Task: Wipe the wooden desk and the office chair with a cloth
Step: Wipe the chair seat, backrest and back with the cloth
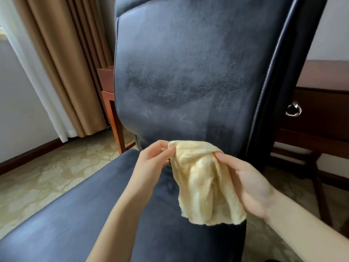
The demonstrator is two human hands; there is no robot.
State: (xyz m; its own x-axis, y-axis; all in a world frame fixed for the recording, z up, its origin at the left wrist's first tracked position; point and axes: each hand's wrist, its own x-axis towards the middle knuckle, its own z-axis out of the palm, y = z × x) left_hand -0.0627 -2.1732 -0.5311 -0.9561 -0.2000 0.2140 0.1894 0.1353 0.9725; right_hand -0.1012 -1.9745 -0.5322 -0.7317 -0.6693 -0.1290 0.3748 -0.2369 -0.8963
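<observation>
A dark blue office chair fills the view, its tall backrest (188, 72) upright ahead and its seat (85, 214) below. The backrest shows darker smeared patches across its middle. A pale yellow cloth (204, 186) hangs over the seat, just in front of the backrest's base. My left hand (151, 163) pinches the cloth's upper left corner. My right hand (251, 186) pinches its upper right edge, fingers behind the fabric. The wooden desk (324, 103) stands behind the chair at right, mostly hidden by it.
A drawer with a metal ring pull (293, 110) faces out from the desk. A wooden side table (111, 103) stands left of the chair. Brown curtains (66, 63) hang at the back left over a patterned carpet (47, 176).
</observation>
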